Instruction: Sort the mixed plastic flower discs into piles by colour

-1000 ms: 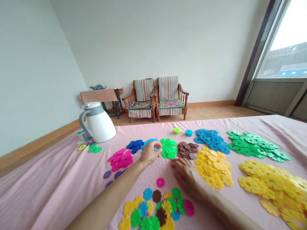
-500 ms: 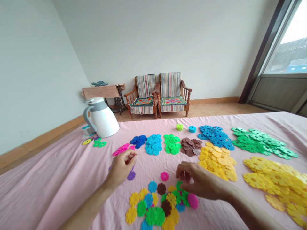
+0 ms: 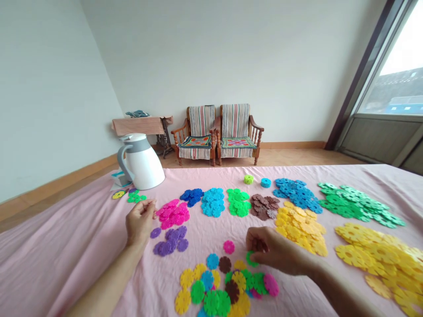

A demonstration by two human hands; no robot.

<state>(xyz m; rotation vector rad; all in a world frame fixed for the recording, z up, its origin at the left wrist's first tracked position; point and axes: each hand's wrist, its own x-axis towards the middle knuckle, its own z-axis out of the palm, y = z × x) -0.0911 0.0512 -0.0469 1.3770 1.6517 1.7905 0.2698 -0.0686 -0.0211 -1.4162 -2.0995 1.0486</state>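
My left hand [image 3: 140,223] is above the cloth, just left of a pile of pink snowflake discs [image 3: 173,213]. Its fingers are pinched together; whether anything lies between them cannot be made out. Below and to the right of it are purple discs [image 3: 172,241], one lying apart. My right hand [image 3: 272,250] has its fingers curled and its thumb against a green snowflake disc [image 3: 252,259], partly hidden by the hand. Below it spreads a mixed heap of discs, among them yellow [image 3: 183,301], brown [image 3: 225,264] and green [image 3: 197,292]. A single pink disc [image 3: 228,247] lies above this heap.
Sorted piles run across the pink cloth [image 3: 205,176]: dark blue [image 3: 191,197], light blue [image 3: 213,202], green [image 3: 238,202], brown [image 3: 264,207], and larger yellow [image 3: 299,226] and green [image 3: 358,204] ones to the right. A white jug [image 3: 143,163] stands at the back left.
My left hand has moved left, off the pink and purple piles, which now show fully. My right hand stays close to the mixed heap, with the green disc at its fingertips. The view has shifted slightly.
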